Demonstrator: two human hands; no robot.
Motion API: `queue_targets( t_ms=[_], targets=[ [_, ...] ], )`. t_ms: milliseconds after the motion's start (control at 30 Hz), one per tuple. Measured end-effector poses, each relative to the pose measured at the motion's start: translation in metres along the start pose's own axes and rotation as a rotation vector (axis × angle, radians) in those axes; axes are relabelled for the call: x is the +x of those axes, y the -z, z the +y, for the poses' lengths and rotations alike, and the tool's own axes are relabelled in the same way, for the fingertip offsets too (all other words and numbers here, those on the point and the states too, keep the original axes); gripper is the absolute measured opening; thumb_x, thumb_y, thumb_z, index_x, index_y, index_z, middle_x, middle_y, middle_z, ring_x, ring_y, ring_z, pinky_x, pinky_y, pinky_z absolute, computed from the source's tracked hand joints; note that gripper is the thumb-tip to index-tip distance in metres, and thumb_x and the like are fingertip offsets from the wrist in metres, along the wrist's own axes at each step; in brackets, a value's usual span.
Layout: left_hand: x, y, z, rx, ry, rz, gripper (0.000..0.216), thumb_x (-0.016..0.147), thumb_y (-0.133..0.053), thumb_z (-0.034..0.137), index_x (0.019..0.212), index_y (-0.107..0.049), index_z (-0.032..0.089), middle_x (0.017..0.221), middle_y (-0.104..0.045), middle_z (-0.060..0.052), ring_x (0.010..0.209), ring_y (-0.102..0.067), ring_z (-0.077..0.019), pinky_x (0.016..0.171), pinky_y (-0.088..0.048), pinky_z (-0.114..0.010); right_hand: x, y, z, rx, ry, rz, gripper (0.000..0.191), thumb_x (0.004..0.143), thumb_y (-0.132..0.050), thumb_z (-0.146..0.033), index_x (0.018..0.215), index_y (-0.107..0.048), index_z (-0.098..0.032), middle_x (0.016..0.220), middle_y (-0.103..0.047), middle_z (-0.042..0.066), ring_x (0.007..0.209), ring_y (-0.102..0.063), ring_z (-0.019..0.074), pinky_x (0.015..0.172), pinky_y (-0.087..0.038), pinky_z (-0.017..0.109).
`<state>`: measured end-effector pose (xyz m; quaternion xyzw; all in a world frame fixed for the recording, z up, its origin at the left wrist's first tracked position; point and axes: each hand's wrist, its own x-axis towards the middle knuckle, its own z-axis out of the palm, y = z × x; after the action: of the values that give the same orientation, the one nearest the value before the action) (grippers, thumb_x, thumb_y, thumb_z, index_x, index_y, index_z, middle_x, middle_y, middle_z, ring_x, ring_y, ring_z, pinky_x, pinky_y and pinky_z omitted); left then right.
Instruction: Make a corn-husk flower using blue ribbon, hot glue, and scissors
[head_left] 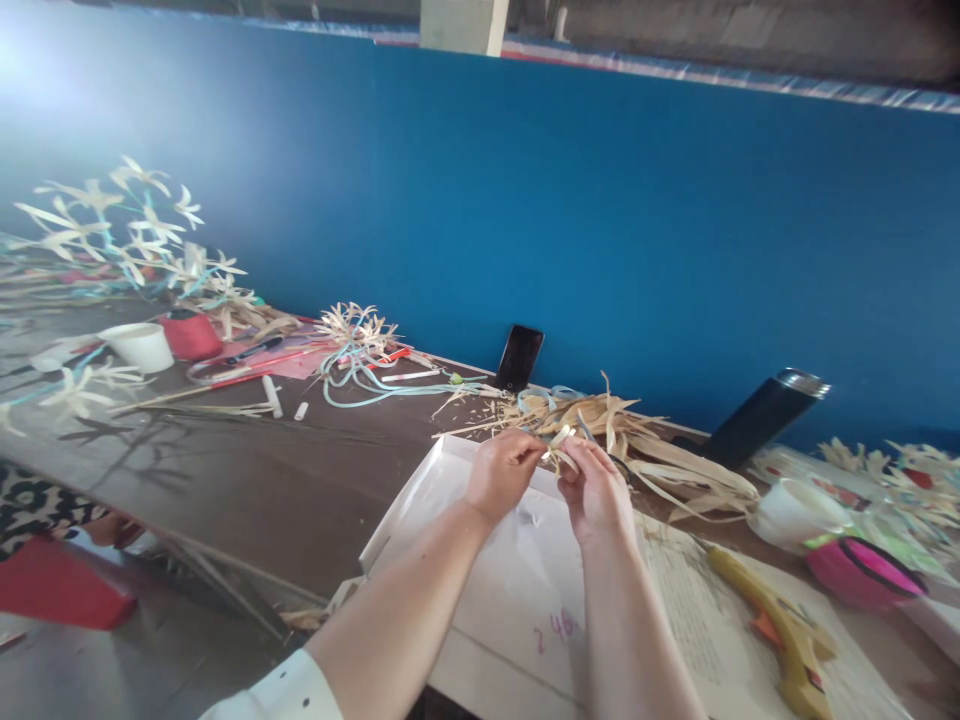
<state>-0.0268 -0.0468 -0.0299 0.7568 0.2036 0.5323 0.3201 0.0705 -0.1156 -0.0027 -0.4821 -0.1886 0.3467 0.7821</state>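
Over a shallow white box lid (517,590), my two hands meet at a small flower of pale dried husk strips (559,452). My left hand (508,472) pinches it from the left, fingertips pressed together. From the other side, the thumb and fingers of my right hand (596,488) are closed on it; the part inside the fingers is hidden. Just beyond my right hand lies a heap of dry husks (686,470). A yellow glue gun (780,620) rests on printed paper (682,600) to the right.
A phone (520,355) leans on the blue wall (600,230). Further right are a black thermos (765,420), a white cup (799,512) and a pink pouch (862,572). Leftward lie husk flowers on blue cords (356,328), another white cup (141,347) and tall husk flowers (142,225).
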Motion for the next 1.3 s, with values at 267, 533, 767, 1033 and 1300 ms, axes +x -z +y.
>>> queue_targets(
  t_ms=[267, 533, 767, 1033, 1300],
  targets=[
    [0.001, 0.000, 0.000, 0.001, 0.026, 0.009, 0.013, 0.076, -0.057, 0.012, 0.077, -0.068, 0.019, 0.077, -0.066, -0.002, 0.076, -0.060, -0.0130, 0.071, -0.045, -0.022, 0.003, 0.003, 0.004, -0.001, 0.006, -0.010, 0.023, 0.055, -0.079, -0.026, 0.070, -0.064, -0.016, 0.058, -0.053, -0.005, 0.042, -0.036, 0.0020, 0.036, -0.024, 0.013],
    [-0.001, -0.004, -0.004, -0.025, 0.031, 0.066, 0.012, 0.076, -0.059, 0.014, 0.078, -0.069, 0.019, 0.079, -0.068, -0.002, 0.076, -0.061, -0.0131, 0.070, -0.047, -0.023, 0.004, 0.005, 0.004, -0.023, 0.050, 0.030, 0.030, 0.058, -0.077, -0.035, 0.081, -0.067, -0.019, 0.071, -0.060, -0.004, 0.044, -0.040, 0.0018, 0.036, -0.025, 0.014],
    [0.003, 0.002, -0.001, 0.000, 0.044, 0.122, 0.009, 0.077, -0.061, 0.018, 0.079, -0.070, 0.020, 0.081, -0.069, -0.002, 0.079, -0.061, -0.0142, 0.075, -0.046, -0.025, 0.009, 0.007, 0.007, -0.089, 0.024, 0.157, 0.035, 0.052, -0.078, -0.033, 0.082, -0.068, -0.018, 0.061, -0.056, -0.004, 0.042, -0.036, 0.0029, 0.036, -0.021, 0.015],
    [0.008, 0.003, 0.001, -0.202, 0.191, 0.166, 0.005, 0.071, -0.066, 0.018, 0.074, -0.069, 0.018, 0.084, -0.066, -0.003, 0.081, -0.060, -0.0144, 0.071, -0.047, -0.023, 0.001, -0.001, 0.013, -0.316, 0.100, -0.038, 0.037, 0.058, -0.075, -0.034, 0.092, -0.069, -0.019, 0.062, -0.058, -0.002, 0.048, -0.044, 0.0064, 0.041, -0.029, 0.018],
    [0.013, 0.008, 0.003, -0.248, 0.375, 0.111, 0.012, 0.068, -0.068, 0.025, 0.074, -0.068, 0.015, 0.081, -0.059, -0.003, 0.074, -0.055, -0.0119, 0.068, -0.044, -0.023, -0.002, -0.002, 0.013, -0.429, 0.088, -0.132, 0.042, 0.064, -0.072, -0.041, 0.099, -0.068, -0.018, 0.074, -0.066, 0.003, 0.059, -0.057, 0.0125, 0.046, -0.038, 0.021]
  ],
)
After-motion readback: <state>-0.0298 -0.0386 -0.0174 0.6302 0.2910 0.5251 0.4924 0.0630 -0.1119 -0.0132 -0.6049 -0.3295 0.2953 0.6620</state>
